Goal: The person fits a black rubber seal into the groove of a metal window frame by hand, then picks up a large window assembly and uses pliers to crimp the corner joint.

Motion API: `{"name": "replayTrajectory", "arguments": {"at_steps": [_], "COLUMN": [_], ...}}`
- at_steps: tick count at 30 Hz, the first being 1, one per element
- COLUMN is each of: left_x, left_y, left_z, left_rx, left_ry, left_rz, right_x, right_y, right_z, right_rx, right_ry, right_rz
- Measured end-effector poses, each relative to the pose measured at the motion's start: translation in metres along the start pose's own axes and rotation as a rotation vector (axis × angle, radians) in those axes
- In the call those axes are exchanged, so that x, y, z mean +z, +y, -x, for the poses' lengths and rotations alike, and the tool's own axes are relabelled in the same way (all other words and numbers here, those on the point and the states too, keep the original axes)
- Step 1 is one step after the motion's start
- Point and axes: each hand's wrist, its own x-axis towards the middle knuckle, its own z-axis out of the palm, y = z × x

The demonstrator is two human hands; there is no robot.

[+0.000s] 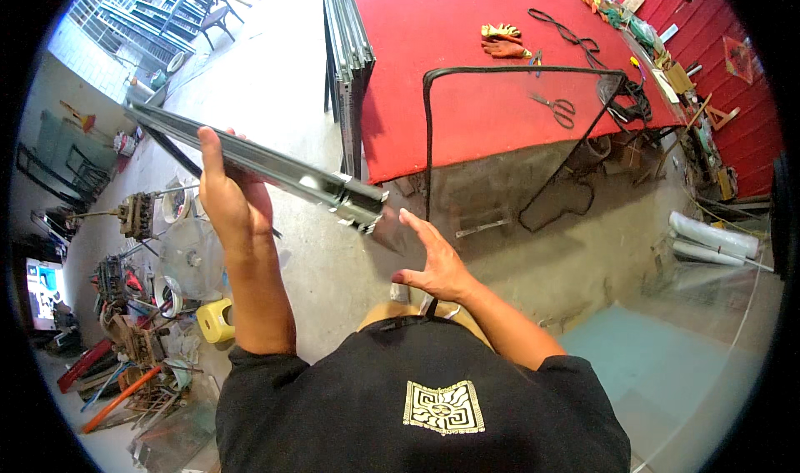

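My left hand (pixel 233 198) is wrapped around a grey metal window frame (pixel 292 175), held up at a slant and seen nearly edge-on. Its far corner points to the upper left, and its near end comes down towards my middle. Just past that near end, my right hand (pixel 442 265) has its fingers and thumb spread, with nothing in it. To the right, a glass pane edged with a black rubber strip (pixel 427 131) stands at the red table (pixel 400 81). Scissors (pixel 563 110) show through or beside the glass; I cannot tell which.
Several metal frames (pixel 350 65) stand upright at the table's left end. Work gloves (pixel 504 44), pliers (pixel 537 60) and black cord (pixel 567 31) lie on the table. A yellow stool (pixel 217 321) and machine parts (pixel 133 215) are at the left; wrapped rolls (pixel 712 235) lie right.
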Motion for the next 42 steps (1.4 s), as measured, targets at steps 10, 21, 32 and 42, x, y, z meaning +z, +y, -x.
{"name": "replayTrajectory", "arguments": {"at_steps": [10, 21, 32, 42], "left_x": [-0.007, 0.052, 0.112, -0.08], "left_y": [-0.013, -0.005, 0.01, -0.078], "left_z": [0.044, 0.131, 0.163, 0.084], "left_rx": [-0.02, 0.069, 0.685, 0.618], "left_ry": [-0.208, -0.494, -0.685, -0.067], "left_rz": [0.158, 0.223, -0.381, -1.003], "right_x": [0.003, -0.061, -0.246, -0.446], "right_y": [-0.007, 0.016, -0.025, -0.059], "right_z": [-0.015, 0.039, 0.105, 0.159], "right_rx": [-0.015, 0.075, -0.106, -0.183], "right_ry": [0.523, 0.838, 1.022, 1.061], "right_rz": [0.035, 0.167, -0.334, -0.55]}}
